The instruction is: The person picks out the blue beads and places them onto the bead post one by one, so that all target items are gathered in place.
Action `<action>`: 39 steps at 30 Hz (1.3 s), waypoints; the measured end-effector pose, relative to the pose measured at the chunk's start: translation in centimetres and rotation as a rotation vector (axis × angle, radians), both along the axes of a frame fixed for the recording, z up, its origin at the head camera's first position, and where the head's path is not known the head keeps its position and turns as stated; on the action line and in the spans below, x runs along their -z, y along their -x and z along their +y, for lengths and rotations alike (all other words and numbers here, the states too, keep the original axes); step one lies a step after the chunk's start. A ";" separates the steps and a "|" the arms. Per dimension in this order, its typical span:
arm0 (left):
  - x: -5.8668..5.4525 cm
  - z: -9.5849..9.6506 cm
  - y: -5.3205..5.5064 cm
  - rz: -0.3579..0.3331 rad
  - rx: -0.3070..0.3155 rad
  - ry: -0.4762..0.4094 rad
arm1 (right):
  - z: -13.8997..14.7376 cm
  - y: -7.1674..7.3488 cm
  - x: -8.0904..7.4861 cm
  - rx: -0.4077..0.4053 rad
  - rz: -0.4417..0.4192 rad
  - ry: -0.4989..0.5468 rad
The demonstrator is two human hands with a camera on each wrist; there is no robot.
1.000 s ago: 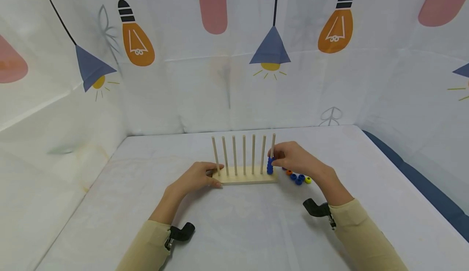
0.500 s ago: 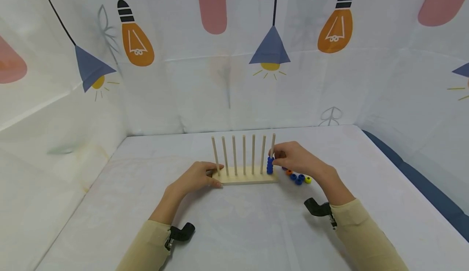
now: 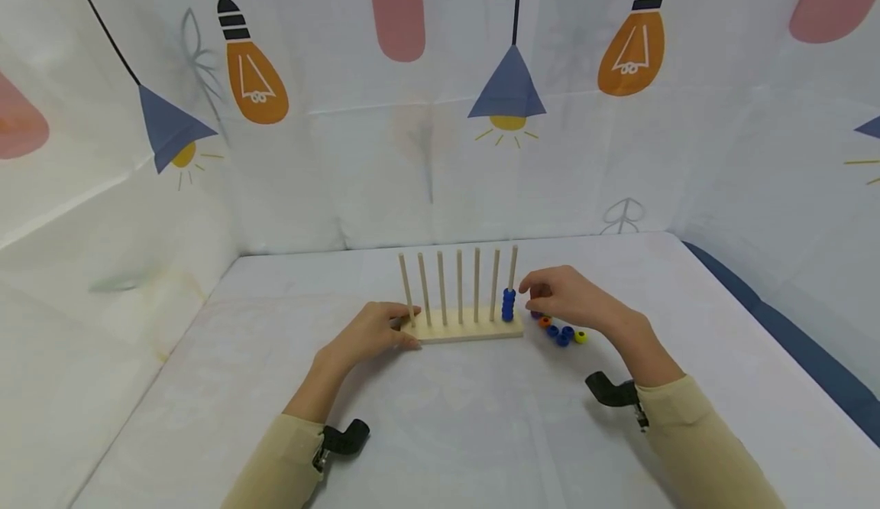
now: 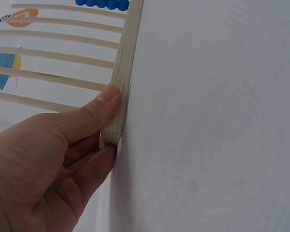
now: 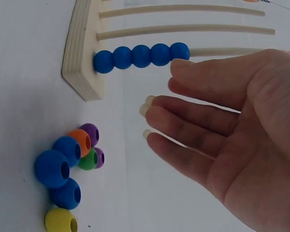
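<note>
A pale wooden bead rack (image 3: 474, 332) with a row of upright pegs stands on the table. Its left end is gripped by my left hand (image 3: 374, 333); in the left wrist view the thumb (image 4: 106, 96) presses the base's front edge and the fingers lie around the end. On the rightmost peg (image 3: 513, 264) sits a stack of several blue beads (image 5: 141, 56). Just right of that stack hovers my right hand (image 3: 574, 296), holding nothing, fingers loosely bent and apart from thumb. Below it lie loose beads: yellow (image 5: 60, 221), blue (image 5: 52, 169), orange (image 5: 80, 141), green (image 5: 88, 159) and purple (image 5: 90, 133).
A white cloth covers the table (image 3: 440, 432), and a white sheet (image 3: 385, 173) with printed lamps and bulbs hangs behind it. The other pegs (image 3: 459, 287) carry no beads. Black camera mounts (image 3: 347, 438) sit at both wrists.
My right hand has come off the blue stack on the rightmost peg and shifted right, over the loose beads. The left hand keeps its hold on the rack's end.
</note>
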State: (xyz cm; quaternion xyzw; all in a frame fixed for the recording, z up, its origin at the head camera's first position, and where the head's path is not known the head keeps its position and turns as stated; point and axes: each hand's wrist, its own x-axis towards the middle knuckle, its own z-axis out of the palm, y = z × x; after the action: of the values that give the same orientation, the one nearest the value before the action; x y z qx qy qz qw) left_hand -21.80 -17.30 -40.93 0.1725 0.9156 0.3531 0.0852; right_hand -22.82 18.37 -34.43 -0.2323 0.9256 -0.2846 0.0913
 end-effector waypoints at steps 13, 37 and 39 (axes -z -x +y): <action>0.1 0.0 0.1 0.034 -0.007 0.024 | 1.1 -0.4 -0.4 -0.024 -0.089 -0.232; 0.1 0.2 0.1 0.040 -0.027 0.030 | 0.7 0.2 2.1 0.079 -0.130 -0.389; 0.1 0.2 0.1 0.041 -0.027 0.031 | 0.7 0.3 2.1 0.077 -0.130 -0.379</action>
State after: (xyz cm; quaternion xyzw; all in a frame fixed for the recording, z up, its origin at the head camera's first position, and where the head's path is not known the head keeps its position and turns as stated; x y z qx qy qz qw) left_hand -21.93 -17.15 -41.03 0.1658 0.9247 0.3366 0.0645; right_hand -23.12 19.09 -36.55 -0.1564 0.9630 -0.1228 0.1818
